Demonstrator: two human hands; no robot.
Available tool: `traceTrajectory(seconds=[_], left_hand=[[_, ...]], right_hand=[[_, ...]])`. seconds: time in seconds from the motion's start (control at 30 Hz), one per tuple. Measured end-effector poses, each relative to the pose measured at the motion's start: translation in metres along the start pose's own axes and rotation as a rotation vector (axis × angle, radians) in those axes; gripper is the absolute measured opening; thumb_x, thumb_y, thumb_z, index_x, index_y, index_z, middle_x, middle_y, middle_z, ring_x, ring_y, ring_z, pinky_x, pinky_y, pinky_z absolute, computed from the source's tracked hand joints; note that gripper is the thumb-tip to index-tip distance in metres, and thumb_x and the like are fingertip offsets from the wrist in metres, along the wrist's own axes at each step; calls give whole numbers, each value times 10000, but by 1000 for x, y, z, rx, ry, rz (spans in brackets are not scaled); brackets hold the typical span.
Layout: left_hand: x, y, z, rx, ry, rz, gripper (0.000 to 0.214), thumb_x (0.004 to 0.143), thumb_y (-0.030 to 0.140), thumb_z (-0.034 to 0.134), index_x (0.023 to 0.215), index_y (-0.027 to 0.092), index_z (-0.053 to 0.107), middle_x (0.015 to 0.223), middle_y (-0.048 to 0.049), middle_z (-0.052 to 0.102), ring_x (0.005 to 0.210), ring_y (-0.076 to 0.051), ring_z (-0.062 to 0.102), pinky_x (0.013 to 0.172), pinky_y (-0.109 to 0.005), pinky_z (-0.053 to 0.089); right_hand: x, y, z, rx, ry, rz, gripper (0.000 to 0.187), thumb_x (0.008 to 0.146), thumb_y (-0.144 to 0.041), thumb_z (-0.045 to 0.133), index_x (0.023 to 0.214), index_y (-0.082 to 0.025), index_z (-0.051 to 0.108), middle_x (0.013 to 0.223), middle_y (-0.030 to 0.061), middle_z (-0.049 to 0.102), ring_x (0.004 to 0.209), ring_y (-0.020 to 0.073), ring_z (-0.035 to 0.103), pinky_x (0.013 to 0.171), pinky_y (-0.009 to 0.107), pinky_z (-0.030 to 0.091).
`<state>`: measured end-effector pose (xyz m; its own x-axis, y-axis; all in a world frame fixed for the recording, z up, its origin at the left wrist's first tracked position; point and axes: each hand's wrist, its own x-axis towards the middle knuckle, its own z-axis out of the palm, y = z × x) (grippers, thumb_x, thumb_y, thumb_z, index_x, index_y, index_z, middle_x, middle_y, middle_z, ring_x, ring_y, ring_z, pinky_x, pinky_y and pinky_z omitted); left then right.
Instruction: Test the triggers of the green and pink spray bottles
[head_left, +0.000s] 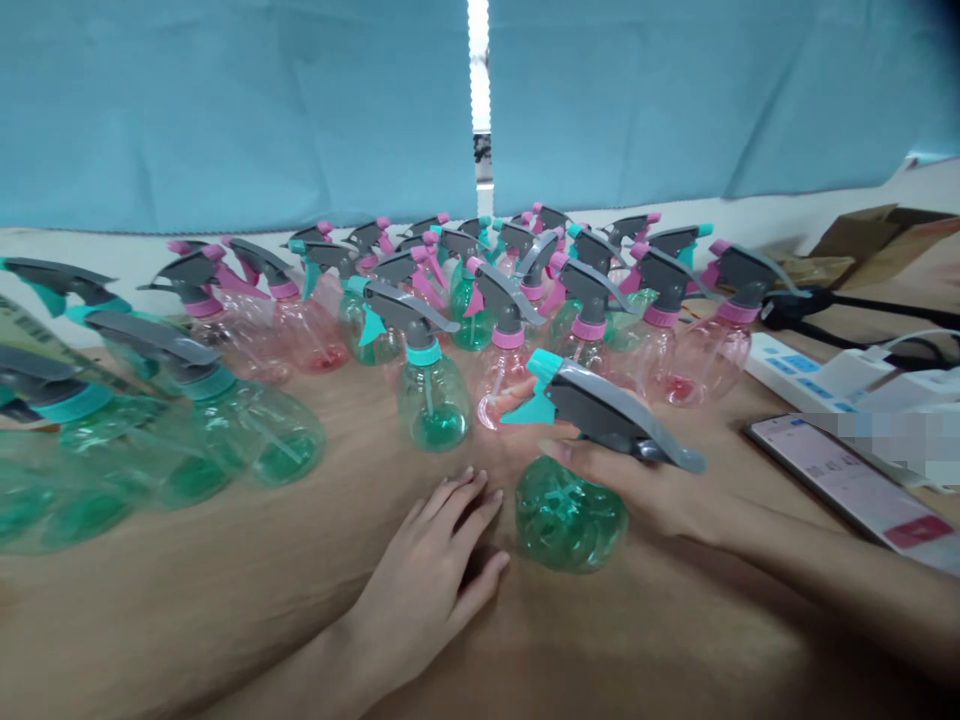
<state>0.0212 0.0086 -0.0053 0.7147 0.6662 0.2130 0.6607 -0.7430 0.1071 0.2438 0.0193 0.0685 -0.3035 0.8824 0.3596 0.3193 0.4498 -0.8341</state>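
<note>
Right hand [637, 485]: wrapped around the neck of the held bottle, thumb on the near side, fingers partly hidden behind the spray head.
Held bottle [570, 520]: clear green, in front of the rows, right of the left hand; turquoise nozzle and trigger facing left, grey lever reaching right over the wrist; whether its base touches the desk cannot be told.
Left hand [431, 550]: palm down, fingers loosely spread, thumb apart, gripping nothing; just beside the held bottle.
Nearest green bottle [439, 400]: upright on the desk [555, 655], beyond the left hand's fingertips.
Pink bottle [491, 375]: just right of that one, partly behind the right hand's fingers.
Green bottles at left [259, 430]: clustered, blurred, turquoise collars.
Phone [847, 490]: lying at the right, near the power strip [795, 372].
Blue cloth [225, 110]: hanging behind the rows.
</note>
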Motion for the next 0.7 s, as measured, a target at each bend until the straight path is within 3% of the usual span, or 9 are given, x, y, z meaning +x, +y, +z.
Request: traceTrajectory(seconds=[0.27,0.5,0.7], left_hand=[[0,0,0,-1,8,10,420,952,327,483,1324,132,488,1394,-138,480,1296,-299,414,1019,-480,397],[1,0,1,0,-2,3,420,955,329,481,1332,145,475,1397,-131,479,1302,-292,406,1025,-479,389],[0,0,1,-19,30,11,409,961,326,459,1337,165,463,1388,-123,492,1297,-289,417,1020,-472,394]], right_hand=[[0,0,2,175,-26,25,390,781,-130,521,1144,-256,583,999,-6,657,894,167,638,761,277,506],[-1,4,1,106,2,58,237,804,-195,528,1018,-249,612,786,-18,652,717,166,622,655,301,512],[1,-1,2,126,19,34,216,752,-174,526,944,-244,599,811,-14,646,751,166,620,678,288,509]])
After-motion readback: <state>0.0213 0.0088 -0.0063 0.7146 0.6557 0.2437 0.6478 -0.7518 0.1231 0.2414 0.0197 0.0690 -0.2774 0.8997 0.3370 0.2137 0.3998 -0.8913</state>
